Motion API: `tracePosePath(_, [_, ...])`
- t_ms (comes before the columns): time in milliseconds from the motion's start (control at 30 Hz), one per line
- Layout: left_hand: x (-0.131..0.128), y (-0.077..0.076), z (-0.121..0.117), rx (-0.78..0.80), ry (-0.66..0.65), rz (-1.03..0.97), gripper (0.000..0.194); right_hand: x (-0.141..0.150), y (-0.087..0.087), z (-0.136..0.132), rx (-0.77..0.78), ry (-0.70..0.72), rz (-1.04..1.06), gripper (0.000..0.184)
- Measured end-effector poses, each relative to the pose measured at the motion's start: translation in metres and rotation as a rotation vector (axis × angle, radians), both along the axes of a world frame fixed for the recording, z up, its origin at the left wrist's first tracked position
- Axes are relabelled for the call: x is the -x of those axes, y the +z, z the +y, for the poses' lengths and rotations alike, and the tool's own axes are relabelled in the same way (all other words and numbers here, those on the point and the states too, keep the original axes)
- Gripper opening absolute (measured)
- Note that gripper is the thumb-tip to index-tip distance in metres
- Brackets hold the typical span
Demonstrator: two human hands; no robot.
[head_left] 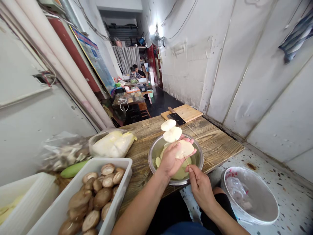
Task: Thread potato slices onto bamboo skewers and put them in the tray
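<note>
My left hand (171,160) holds a pale potato slice (185,149), with its fingers behind the slice and the thumb at the side. In my right hand (201,187), a thin bamboo skewer (186,161) is pinched near its lower end. Two more slices, the nearer one a round potato slice (172,134), sit farther up along the skewer beyond my left hand. Both hands are over a metal bowl (152,160) in which more potato slices lie, partly hidden by my left hand and wrist.
Loose skewers (197,134) and a cutting board (189,112) with a cleaver (178,118) lie beyond the bowl. To the left stand a white bin of mushrooms (129,168) and bagged vegetables (112,145). A lined bucket (265,199) is on the floor at right. Two people sit far back.
</note>
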State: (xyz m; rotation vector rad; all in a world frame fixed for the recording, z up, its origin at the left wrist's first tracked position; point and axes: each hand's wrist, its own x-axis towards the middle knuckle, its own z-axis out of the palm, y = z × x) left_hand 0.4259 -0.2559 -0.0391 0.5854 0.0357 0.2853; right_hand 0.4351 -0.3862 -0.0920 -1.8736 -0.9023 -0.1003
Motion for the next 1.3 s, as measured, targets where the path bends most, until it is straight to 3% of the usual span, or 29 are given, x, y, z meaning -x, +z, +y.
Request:
tracePosePath(200, [-0.001,0.000,0.011,0.023,0.019,0.123,0.030,-0.002,-0.001,-0.003,-0.021,-0.003,-0.018,0.028])
tracePosePath(267, [0.000,0.005,0.020,0.023,0.072,0.130,0.035,-0.002,-0.003,-0.005,-0.017,-0.003,-0.040,0.027])
tracePosePath(467, [-0.002,0.014,0.035,-0.057,0.251,0.122,0.028,0.001,-0.011,-0.005,0.016,0.033,-0.116,0.025])
tracePosePath(767, [0.001,0.014,0.046,0.088,0.022,0.052,0.031,0.003,-0.011,-0.008,0.035,0.106,-0.091,0.027])
tracePosePath(1133, [-0.002,0.005,0.035,0.050,-0.034,0.057,0.029,0.000,-0.005,-0.008,-0.006,0.060,-0.106,0.024])
tracePosePath(1300, [0.002,0.011,0.040,0.064,0.080,0.046,0.049,-0.005,-0.009,-0.011,-0.014,0.047,-0.132,0.022])
